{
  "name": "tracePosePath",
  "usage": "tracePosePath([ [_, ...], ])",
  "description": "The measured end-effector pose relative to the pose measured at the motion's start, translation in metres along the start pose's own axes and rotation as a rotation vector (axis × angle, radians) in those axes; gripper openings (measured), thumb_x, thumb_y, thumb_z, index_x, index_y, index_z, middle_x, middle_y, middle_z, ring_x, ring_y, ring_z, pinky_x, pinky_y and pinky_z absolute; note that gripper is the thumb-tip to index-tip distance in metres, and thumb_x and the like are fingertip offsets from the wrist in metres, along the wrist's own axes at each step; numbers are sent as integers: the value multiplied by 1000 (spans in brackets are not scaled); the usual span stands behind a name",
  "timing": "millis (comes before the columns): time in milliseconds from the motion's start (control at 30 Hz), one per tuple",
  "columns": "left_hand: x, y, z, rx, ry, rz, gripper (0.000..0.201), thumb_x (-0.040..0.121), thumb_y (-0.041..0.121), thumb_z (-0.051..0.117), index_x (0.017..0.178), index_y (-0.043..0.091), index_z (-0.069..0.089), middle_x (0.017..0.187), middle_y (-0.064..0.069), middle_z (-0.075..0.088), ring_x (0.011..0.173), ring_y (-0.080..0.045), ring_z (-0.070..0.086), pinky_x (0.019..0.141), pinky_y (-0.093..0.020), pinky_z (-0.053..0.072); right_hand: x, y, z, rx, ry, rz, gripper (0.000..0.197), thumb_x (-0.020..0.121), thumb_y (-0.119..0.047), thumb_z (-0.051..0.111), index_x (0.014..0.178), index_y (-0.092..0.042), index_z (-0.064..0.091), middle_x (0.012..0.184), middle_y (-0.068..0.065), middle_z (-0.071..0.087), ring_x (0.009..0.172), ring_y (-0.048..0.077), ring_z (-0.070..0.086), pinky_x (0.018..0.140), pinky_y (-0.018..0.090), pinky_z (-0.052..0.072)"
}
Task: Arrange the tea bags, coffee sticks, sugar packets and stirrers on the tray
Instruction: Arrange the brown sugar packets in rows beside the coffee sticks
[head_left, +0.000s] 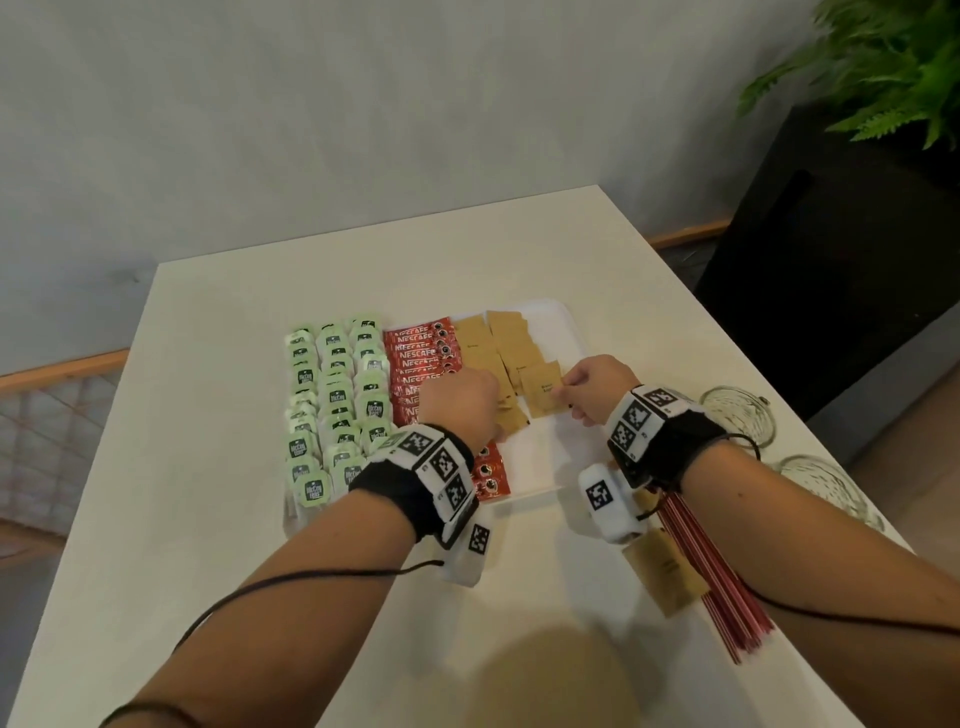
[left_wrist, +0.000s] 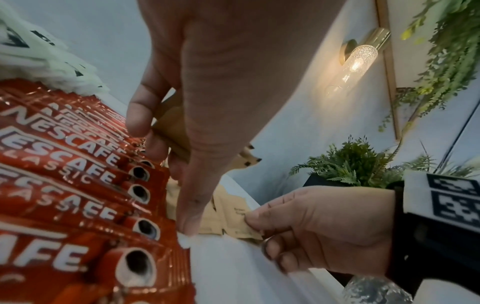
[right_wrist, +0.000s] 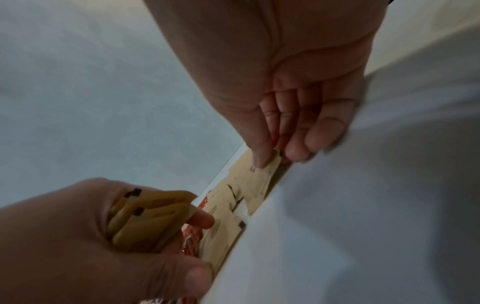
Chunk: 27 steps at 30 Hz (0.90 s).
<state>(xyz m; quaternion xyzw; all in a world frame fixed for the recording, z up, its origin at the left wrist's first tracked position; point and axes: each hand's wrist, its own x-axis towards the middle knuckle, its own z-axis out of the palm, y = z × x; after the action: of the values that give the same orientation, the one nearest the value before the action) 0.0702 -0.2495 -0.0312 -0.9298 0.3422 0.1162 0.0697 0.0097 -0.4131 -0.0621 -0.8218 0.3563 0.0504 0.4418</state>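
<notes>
A white tray (head_left: 563, 332) lies on the table with green tea bags (head_left: 337, 400) on its left, red coffee sticks (head_left: 421, 364) in the middle and brown sugar packets (head_left: 506, 338) to their right. My left hand (head_left: 460, 402) grips a small stack of sugar packets (right_wrist: 148, 214) over the coffee sticks (left_wrist: 78, 174). My right hand (head_left: 592, 387) pinches the corner of one sugar packet (head_left: 543, 392) lying at the near end of the sugar row (right_wrist: 262, 174). Red stirrers (head_left: 717, 577) and a few more sugar packets (head_left: 665, 571) lie on the table under my right forearm.
Two glass cups (head_left: 737, 415) stand at the table's right edge. A dark planter with a fern (head_left: 883, 67) is off to the right. The tray's right strip (head_left: 540, 457) is bare white.
</notes>
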Motion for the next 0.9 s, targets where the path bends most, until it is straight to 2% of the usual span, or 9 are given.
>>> tracePosePath([
  [100,3,0,-1,-1,13,-2,19,91,31,65,97,13,61,71,6,49,73,-18,55,62,-31,39,2,0,1,1,-12,14,14,85,-18,73,90,-11,62,71,5,63,62,17,58,61,29,54],
  [233,6,2,-5,14,23,-12,8,94,21,60,98,14,61,68,5,44,67,-17,49,63,-31,37,3,-4,1,-32,-38,17,16,82,-20,76,77,-14,62,73,5,65,67,19,60,74,35,57],
  [433,8,-4,-4,-171,85,10,14,93,20,60,105,13,59,89,2,59,78,-18,55,65,-31,44,1,-6,2,-58,-34,-7,22,80,-28,77,74,-17,59,74,1,62,71,18,59,77,34,56],
  [500,4,-7,-4,-472,81,-38,19,89,26,67,100,13,58,96,-1,64,80,-18,60,70,-32,54,-3,-5,1,-57,-34,-29,22,80,-30,77,76,-19,58,77,1,63,73,18,61,77,35,56],
  [567,-5,-10,-6,-969,20,-96,23,88,26,71,102,11,62,100,-6,67,84,-21,67,75,-37,60,-8,-3,1,-13,-27,-38,21,81,-30,75,79,-19,57,81,3,65,73,20,62,76,36,56],
  [633,-20,-11,-10,-1491,-150,-150,23,90,21,70,109,10,64,106,-10,71,90,-21,71,78,-37,61,-15,1,-1,62,-15,-48,19,82,-29,73,80,-18,58,82,5,66,70,19,62,69,35,55],
  [700,-35,-12,-11,-1869,-316,-179,29,93,20,65,119,7,62,108,-11,74,94,-21,73,78,-34,62,-25,5,-3,133,-16,-64,16,83,-28,71,87,-15,63,86,7,68,69,19,62,65,34,53],
  [800,-52,-15,-7,-2165,-450,-130,37,99,20,50,130,0,56,121,-20,68,104,-28,70,86,-39,59,-45,8,-7,248,-15,-108,15,88,-25,66,95,-12,66,88,3,68,65,16,61,60,30,50],
  [900,-68,-15,-2,-2263,-452,-57,42,96,7,43,135,-4,50,126,-23,64,109,-32,67,93,-40,55,-68,6,-9,343,-15,-177,12,92,-23,62,94,-12,66,88,3,68,64,14,60,57,25,49],
])
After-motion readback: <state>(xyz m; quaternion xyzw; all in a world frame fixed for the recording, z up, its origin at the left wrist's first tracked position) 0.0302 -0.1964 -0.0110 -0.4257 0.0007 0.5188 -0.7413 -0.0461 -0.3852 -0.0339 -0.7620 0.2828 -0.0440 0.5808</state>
